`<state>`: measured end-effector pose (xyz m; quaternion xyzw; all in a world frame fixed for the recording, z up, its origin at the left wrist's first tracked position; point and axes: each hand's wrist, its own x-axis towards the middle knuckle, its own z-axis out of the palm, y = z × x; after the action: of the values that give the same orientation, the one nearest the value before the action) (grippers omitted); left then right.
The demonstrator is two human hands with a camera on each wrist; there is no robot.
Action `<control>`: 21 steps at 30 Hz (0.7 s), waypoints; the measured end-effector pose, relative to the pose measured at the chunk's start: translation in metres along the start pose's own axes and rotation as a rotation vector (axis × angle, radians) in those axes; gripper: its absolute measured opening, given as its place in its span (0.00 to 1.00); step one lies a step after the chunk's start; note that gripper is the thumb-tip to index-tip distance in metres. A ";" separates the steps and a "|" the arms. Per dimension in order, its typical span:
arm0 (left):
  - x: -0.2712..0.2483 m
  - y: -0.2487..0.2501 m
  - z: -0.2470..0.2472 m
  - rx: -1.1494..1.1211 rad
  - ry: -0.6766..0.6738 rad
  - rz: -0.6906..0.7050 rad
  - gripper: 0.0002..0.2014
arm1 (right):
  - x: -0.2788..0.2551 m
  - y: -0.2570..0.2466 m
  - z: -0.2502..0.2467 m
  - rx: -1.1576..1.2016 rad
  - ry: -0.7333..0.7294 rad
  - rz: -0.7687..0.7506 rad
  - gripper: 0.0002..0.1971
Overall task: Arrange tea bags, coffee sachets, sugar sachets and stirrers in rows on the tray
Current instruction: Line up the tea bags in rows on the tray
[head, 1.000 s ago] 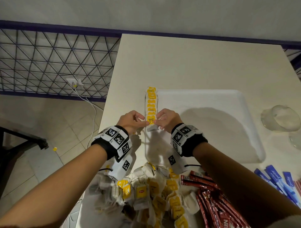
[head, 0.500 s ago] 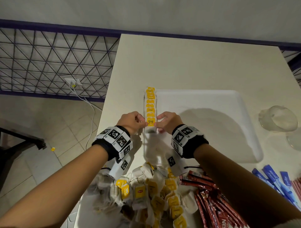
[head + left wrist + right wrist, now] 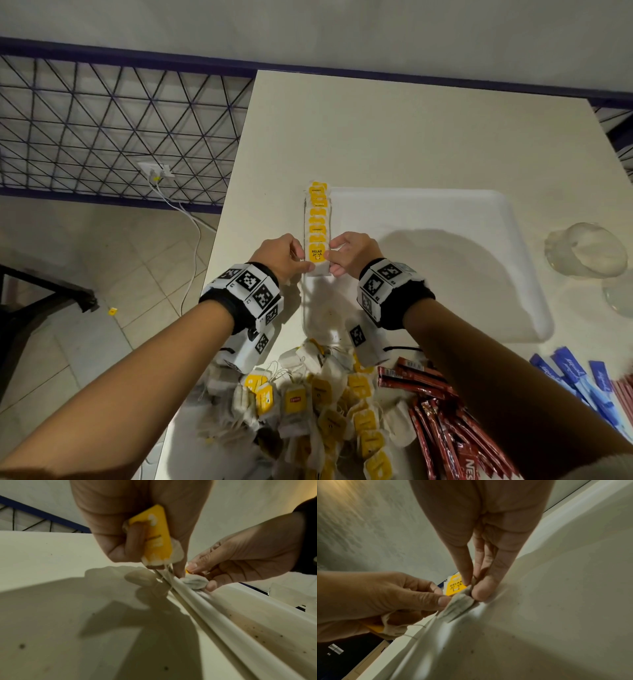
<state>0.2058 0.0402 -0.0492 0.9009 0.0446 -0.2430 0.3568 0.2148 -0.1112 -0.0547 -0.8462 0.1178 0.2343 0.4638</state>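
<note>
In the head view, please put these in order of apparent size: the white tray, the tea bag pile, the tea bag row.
1. white tray
2. tea bag pile, nearer the camera, so perhaps flattered
3. tea bag row

Both forearms are bare from the elbow down to the wrist. Each wrist wears a black fabric band (image 3: pixel 236 310) wrapped with a ring of white square blocks (image 3: pixel 250 284), every block printed with a black-and-white square code marker. A white boxy unit (image 3: pixel 245 349) hangs under the left wrist, also carrying markers. The right wrist has the same black band (image 3: pixel 404 305), white marker blocks (image 3: pixel 380 281) and a white unit (image 3: pixel 361 342) beneath, from which a thin black cable (image 3: pixel 404 348) runs.
</note>
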 end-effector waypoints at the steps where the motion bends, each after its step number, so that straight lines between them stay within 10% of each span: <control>1: -0.002 0.001 -0.001 0.008 -0.003 0.005 0.15 | -0.001 0.000 -0.001 0.003 -0.007 -0.001 0.11; 10: -0.021 0.006 -0.012 0.050 -0.046 -0.023 0.13 | -0.019 -0.001 0.000 -0.377 -0.205 -0.036 0.16; 21: -0.031 0.011 -0.027 -0.426 -0.115 -0.231 0.09 | -0.014 -0.013 0.004 -0.477 -0.153 -0.073 0.19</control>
<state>0.1920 0.0533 -0.0108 0.7789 0.1771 -0.3183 0.5105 0.2070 -0.1008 -0.0395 -0.9152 -0.0067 0.3019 0.2668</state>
